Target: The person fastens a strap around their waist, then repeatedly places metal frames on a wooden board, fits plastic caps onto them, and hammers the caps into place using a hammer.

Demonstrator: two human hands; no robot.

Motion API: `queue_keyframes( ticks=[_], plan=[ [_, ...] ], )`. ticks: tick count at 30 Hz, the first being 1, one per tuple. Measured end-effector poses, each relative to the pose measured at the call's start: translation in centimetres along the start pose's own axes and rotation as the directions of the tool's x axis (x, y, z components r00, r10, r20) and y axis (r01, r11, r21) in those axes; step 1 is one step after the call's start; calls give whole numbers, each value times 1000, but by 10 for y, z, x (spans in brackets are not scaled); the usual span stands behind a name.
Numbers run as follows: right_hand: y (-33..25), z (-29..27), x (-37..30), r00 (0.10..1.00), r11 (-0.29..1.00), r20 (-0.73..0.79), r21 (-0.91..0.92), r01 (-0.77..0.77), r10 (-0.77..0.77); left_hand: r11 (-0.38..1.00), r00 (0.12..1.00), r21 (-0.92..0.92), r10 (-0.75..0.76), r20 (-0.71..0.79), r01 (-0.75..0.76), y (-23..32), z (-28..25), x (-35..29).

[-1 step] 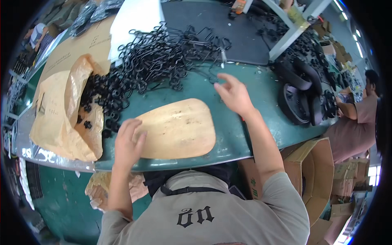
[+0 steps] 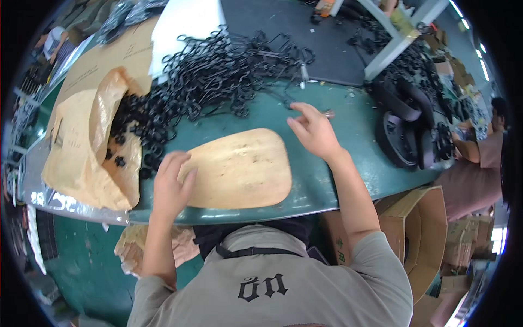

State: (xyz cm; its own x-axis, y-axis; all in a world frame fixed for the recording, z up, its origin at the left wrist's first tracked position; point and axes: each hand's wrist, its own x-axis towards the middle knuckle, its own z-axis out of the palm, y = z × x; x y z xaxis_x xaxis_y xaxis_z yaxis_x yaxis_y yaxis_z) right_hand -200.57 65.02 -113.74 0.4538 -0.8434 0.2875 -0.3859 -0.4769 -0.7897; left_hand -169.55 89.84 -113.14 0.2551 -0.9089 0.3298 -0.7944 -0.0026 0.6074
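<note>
Left hand [image 2: 173,185]: hovering open at wooden board [image 2: 242,169], near front edge of table [image 2: 357,163]
Right hand [image 2: 317,133]: hovering near black hooks [image 2: 215,73]; cannot tell its grip

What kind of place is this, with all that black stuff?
Probably a workshop or small factory: a heap of bent black parts lies on a green workbench, and an open brown paper bag with small black pieces lies beside it.
</note>
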Motion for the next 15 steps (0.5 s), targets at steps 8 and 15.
queue_keyframes(
  ticks=[8,15],
  plan=[
    [38,1,-80,995,914,61,-395,94,-76,995,994,95,46,-95,-37,-29,-7,45],
    [51,-2,-89,994,891,-8,-444,95,-110,982,996,191,28,-82,-11,-52,12,86]
  ],
)
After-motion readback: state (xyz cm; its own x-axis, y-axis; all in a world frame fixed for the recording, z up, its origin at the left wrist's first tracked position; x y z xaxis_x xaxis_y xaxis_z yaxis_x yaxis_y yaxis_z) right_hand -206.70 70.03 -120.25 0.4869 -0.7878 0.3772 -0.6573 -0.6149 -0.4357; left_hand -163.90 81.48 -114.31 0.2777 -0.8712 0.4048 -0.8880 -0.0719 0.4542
